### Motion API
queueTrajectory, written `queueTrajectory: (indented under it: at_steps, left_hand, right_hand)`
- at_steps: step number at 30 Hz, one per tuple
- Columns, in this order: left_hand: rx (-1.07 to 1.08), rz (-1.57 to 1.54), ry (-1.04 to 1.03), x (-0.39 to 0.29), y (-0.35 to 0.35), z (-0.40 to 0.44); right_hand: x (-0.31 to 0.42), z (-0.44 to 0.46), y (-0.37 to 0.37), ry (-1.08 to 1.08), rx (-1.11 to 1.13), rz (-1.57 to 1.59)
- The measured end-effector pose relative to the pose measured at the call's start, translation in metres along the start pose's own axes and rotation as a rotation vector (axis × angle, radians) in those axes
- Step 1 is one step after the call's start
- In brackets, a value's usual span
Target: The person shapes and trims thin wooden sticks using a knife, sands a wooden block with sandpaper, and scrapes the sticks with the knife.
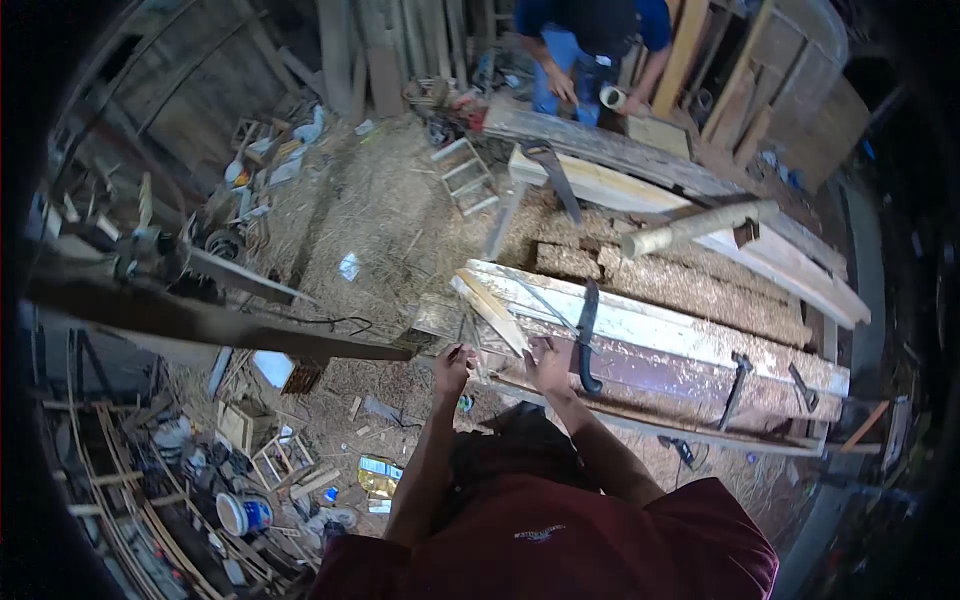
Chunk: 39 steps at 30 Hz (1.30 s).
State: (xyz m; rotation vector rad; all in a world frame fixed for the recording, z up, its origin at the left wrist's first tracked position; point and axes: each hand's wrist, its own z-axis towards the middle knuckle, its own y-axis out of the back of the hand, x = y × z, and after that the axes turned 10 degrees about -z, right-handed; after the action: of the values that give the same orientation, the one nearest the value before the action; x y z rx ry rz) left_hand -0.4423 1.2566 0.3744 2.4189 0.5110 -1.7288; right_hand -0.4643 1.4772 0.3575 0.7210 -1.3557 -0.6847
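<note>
Presently, through the head camera, I look down on the wearer's two bare hands at the near left end of a low bench strewn with shavings. The right hand (546, 366) is at the narrow tip of a pointed wood piece (488, 303), its fingers against that end, though from here I cannot tell whether they grip it or merely touch. The piece lies aslant at the bench's left end, its broader end away from the wearer and beside the end of a long whitish plank (660, 322). The left hand (453, 370) hangs just left of it with fingers curled inward; I cannot make out whether it grasps anything. Close to that hand I see the tip of a long brown board (300, 340) reaching in from the left. To the right of the right hand, a dark blade with a black handle (588, 312) lies across the plank, and farther along I spot a dark hammer-like tool (737, 385). Beyond, a handsaw (556, 182) rests over a pale beam, and a peeled log (698, 228) lies across the timbers. At the far side I see another person (590, 40) in a dark blue top, one hand by a pale cylinder (612, 97).
</note>
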Motion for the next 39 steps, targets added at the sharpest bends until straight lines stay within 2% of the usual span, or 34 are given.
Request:
queueTrajectory:
  at_steps: [5,6,14,19,23,26,29,33,37,39]
  left_hand:
    - [-0.096,-0.085,-0.045,-0.034,0.074,-0.04]
    - [-0.122,-0.101,-0.078,-0.039,0.092,-0.05]
    - [-0.517,-0.235,-0.179,-0.056,0.284,-0.135]
    - [-0.813,-0.298,-0.272,-0.043,0.401,-0.199]
    - [-1.0,-0.411,-0.338,-0.019,0.475,-0.248]
    - [-1.138,-0.481,-0.327,-0.019,0.506,-0.279]
    - [-1.226,-0.529,-0.308,-0.013,0.533,-0.29]
    - [-1.286,-0.575,-0.277,-0.016,0.556,-0.292]
    - [-1.346,-0.656,-0.237,-0.005,0.578,-0.281]
    - [-1.391,-0.651,-0.238,0.002,0.599,-0.272]
  right_hand:
    - [0.108,0.018,-0.005,0.258,0.069,0.161]
    - [0.144,0.016,0.006,0.255,0.179,0.149]
    - [0.311,-0.042,-0.136,0.616,0.645,0.312]
    - [0.409,-0.106,-0.214,0.846,0.856,0.256]
    - [0.475,-0.157,-0.255,0.937,1.041,0.204]
    - [0.506,-0.186,-0.294,1.127,1.042,0.164]
    - [0.539,-0.199,-0.298,1.15,1.169,0.104]
    - [0.552,-0.195,-0.335,1.109,1.185,0.065]
    - [0.577,-0.189,-0.377,1.156,1.173,0.052]
    - [0.605,-0.187,-0.405,1.134,1.307,-0.005]
